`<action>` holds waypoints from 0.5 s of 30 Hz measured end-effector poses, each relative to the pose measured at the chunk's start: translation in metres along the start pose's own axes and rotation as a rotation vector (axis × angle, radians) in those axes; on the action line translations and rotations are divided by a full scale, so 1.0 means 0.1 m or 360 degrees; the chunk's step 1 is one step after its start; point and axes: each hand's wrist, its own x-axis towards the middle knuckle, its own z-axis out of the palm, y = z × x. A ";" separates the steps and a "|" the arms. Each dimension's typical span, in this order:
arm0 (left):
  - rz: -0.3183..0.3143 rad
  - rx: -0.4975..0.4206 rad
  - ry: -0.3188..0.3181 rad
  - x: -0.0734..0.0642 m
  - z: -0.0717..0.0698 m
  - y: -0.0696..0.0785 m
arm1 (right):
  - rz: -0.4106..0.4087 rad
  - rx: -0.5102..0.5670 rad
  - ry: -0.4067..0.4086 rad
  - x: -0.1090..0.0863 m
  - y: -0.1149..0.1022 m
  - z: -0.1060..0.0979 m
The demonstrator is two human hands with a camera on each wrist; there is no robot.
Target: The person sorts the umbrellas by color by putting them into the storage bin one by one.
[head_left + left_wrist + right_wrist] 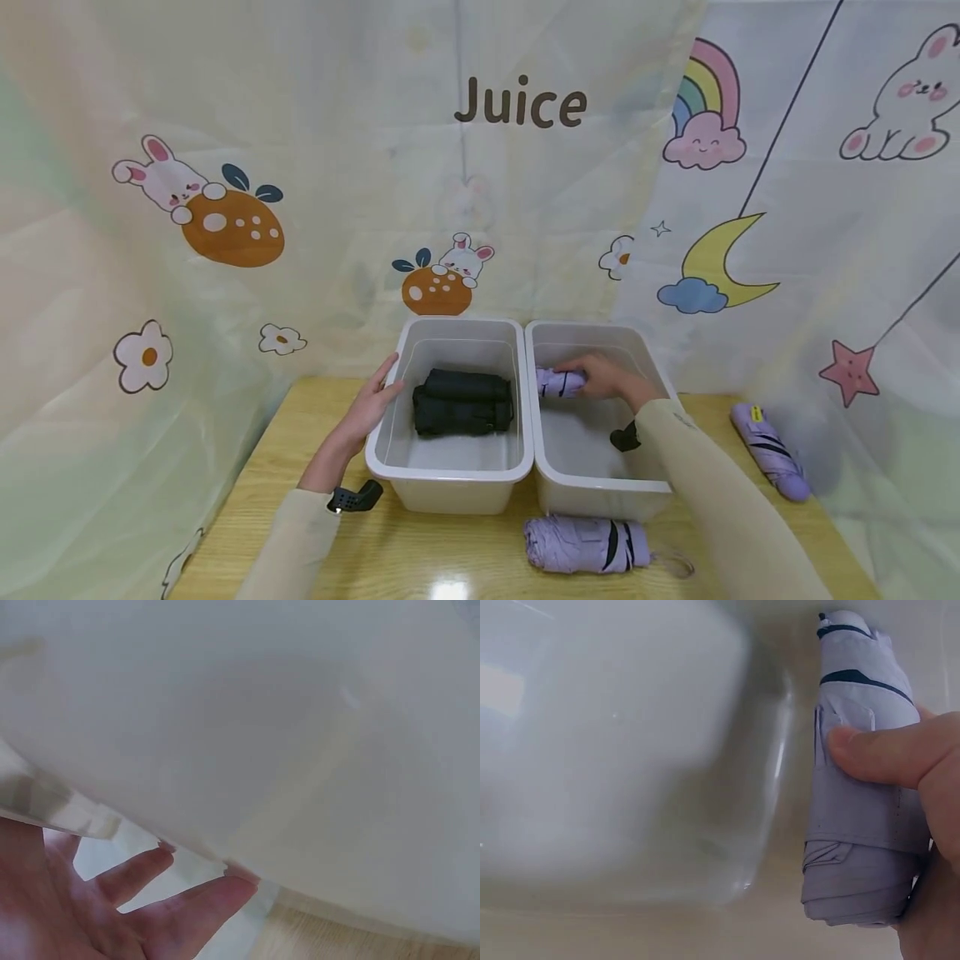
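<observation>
In the head view my right hand (606,379) is inside the right white bin (600,482), gripping a folded light-purple umbrella (558,383) near the back left of its floor. The right wrist view shows the thumb lying across the purple umbrella (862,795), which has dark stripes near one end. My left hand (367,412) rests at the outer left side of the left white bin (450,475). Fingertips (238,886) touch that bin's wall in the left wrist view. Two black folded umbrellas (465,406) lie side by side inside the left bin.
A second purple umbrella (585,544) lies on the wooden table (285,467) in front of the right bin, its wrist loop to the right. Another purple umbrella (770,452) with a yellow tag lies at the far right. A printed curtain (337,167) hangs behind the bins.
</observation>
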 end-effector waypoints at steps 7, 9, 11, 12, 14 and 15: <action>0.0020 0.0048 0.0070 0.06 -0.08 -0.10 | -0.0014 -0.0062 -0.0005 0.08 0.02 0.02; 0.0016 0.0033 0.0050 0.06 -0.07 -0.09 | 0.0030 -0.0041 -0.0059 0.07 0.01 0.03; 0.0006 0.0008 0.0026 0.05 -0.06 -0.06 | 0.0073 -0.0025 -0.0089 0.06 0.00 0.04; 0.0000 -0.0006 0.0019 0.04 -0.06 -0.05 | 0.0081 -0.0022 -0.0089 0.06 -0.01 0.05; -0.0010 -0.0025 0.0005 0.00 -0.04 -0.01 | 0.0094 0.0011 -0.0090 0.05 -0.02 0.08; -0.0009 -0.0020 -0.0004 -0.03 -0.03 0.01 | 0.0104 0.0019 -0.0089 0.05 -0.02 0.10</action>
